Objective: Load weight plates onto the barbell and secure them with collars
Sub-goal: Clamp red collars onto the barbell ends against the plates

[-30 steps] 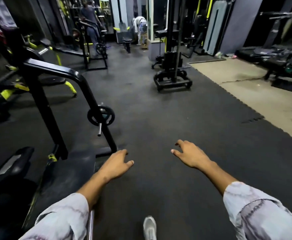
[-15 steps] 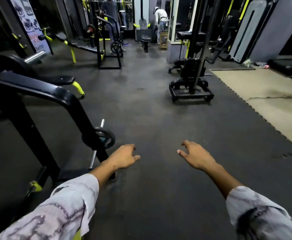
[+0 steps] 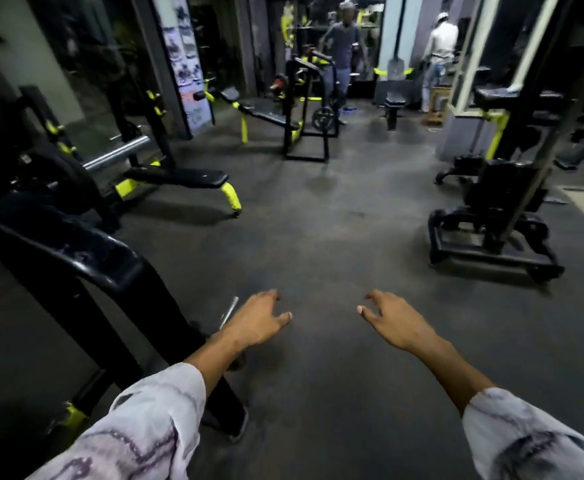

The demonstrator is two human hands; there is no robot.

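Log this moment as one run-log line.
phase: walking through gym | left hand: open, empty | right hand: open, empty | weight plate: on far rack | plates loaded: none seen

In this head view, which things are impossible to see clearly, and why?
- Weight plate on the far rack: too small and blurred to read its size.
- Metal peg near the left hand: its lower part is hidden behind the hand and wrist.
- Collars: none can be made out.
- Right hand: holds nothing.
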